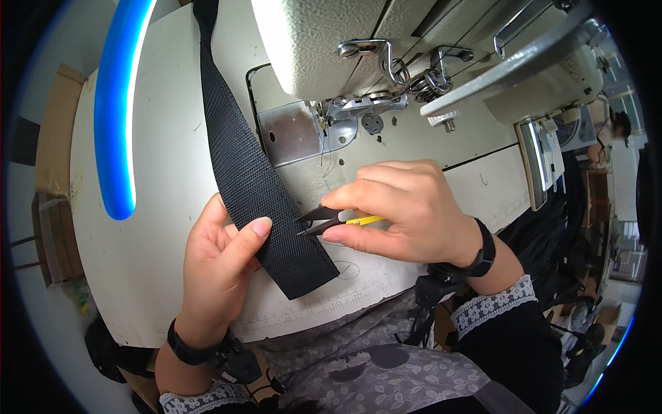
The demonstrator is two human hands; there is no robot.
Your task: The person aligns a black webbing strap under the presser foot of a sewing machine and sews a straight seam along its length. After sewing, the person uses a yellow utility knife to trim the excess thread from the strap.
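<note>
A wide strip of black woven webbing (255, 165) runs from the far edge of the white table down toward me. My left hand (224, 252) grips it near its close end, thumb on top and the fingers partly hidden beneath. In my right hand (410, 210) is a pair of thread snips (324, 221) with dark blades and a yellow part at the handle. The blades stand apart, and their tips are over the webbing's right edge. Whether a thread lies between them is too small to tell.
A sewing machine (324, 41) stands beyond my hands, with its metal needle plate (293, 134) right of the webbing. A grey lever (510, 72) reaches over the right side. At the left a blue-white light (117, 110) curves above the table (158, 276). Cardboard boxes (58, 131) stand past the table's left edge.
</note>
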